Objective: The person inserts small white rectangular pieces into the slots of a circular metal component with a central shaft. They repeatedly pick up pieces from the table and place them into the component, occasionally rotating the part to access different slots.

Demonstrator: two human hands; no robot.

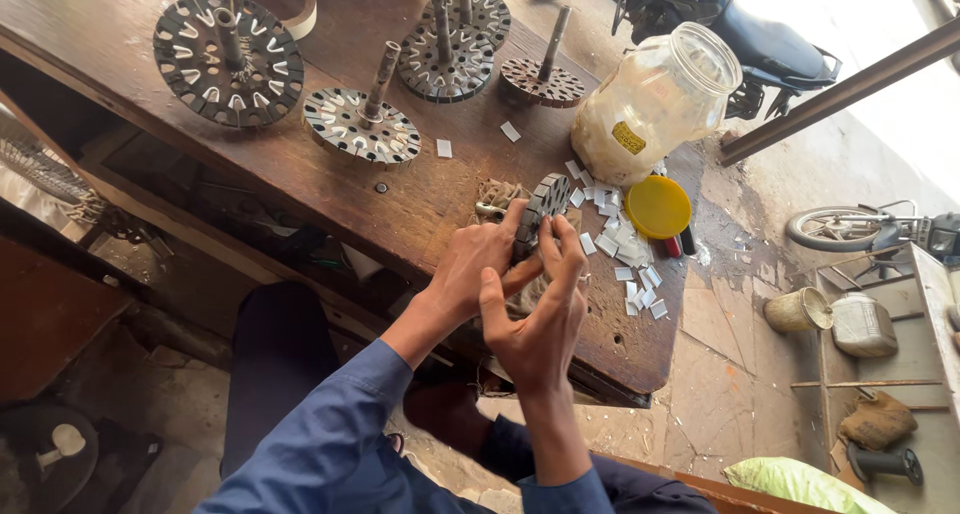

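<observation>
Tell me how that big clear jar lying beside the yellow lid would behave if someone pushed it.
The clear jar lies tilted on its side with its mouth open, so a push would probably roll it. It looks like thin plastic, likely light. The yellow lid is off, so its pale contents might spill onto the wooden bench.

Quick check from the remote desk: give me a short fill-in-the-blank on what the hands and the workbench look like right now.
1. Both hands, the left hand and the right hand, hold one slotted round metal disc tilted on its ____.
2. The round plastic lid lying beside the clear plastic jar is ____ in colour.
3. The small white paper slips lie scattered on the worn wooden ____.
4. The other slotted discs, such as the large dark one, each have a metal ____ standing up from the centre.

Missing words: edge; yellow; workbench; shaft
</observation>
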